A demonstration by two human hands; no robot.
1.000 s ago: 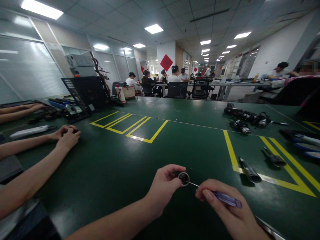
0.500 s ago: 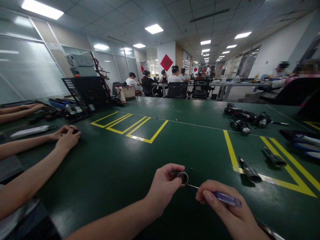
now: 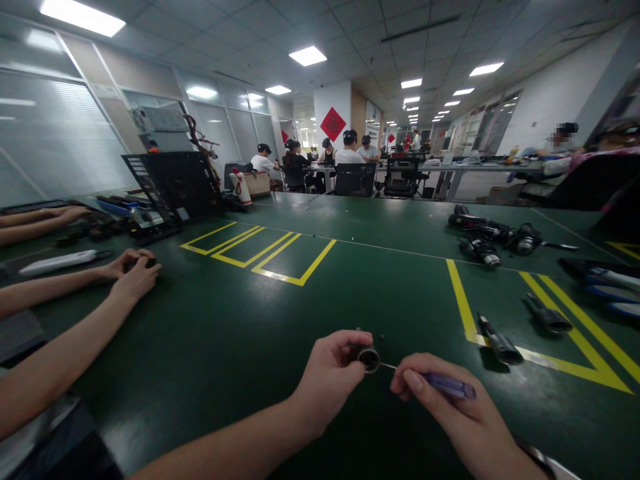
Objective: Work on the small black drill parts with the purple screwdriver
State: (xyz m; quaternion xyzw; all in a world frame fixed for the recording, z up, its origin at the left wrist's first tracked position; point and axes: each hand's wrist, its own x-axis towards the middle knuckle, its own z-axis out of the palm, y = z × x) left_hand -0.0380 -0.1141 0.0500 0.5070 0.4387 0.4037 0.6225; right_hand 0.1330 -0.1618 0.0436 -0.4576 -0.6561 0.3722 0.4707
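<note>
My left hand (image 3: 333, 377) is closed around a dark metal cylindrical housing (image 3: 369, 360), its round open end turned toward my right. In my right hand (image 3: 445, 393) is a screwdriver (image 3: 453, 386) with a translucent purple handle. Its thin shaft points left, and the tip reaches the housing's open end; whether it touches anything inside cannot be made out. A tiny dark part (image 3: 382, 337) lies on the table just beyond the housing. Farther right lie two similar dark metal housings, a nearer one (image 3: 503, 345) and a farther one (image 3: 553, 319), each with a narrow stem.
The green table (image 3: 225, 347) carries yellow tape outlines (image 3: 303, 277). Several dark tool assemblies (image 3: 483, 252) lie at the back right, near blue-edged items (image 3: 620, 293). At left, a co-worker's hands (image 3: 133, 273) hold a small dark part. A black computer case (image 3: 175, 187) stands behind.
My left hand has tilted the housing slightly, so more of its body shows. The screwdriver in my right hand has shifted slightly left.
</note>
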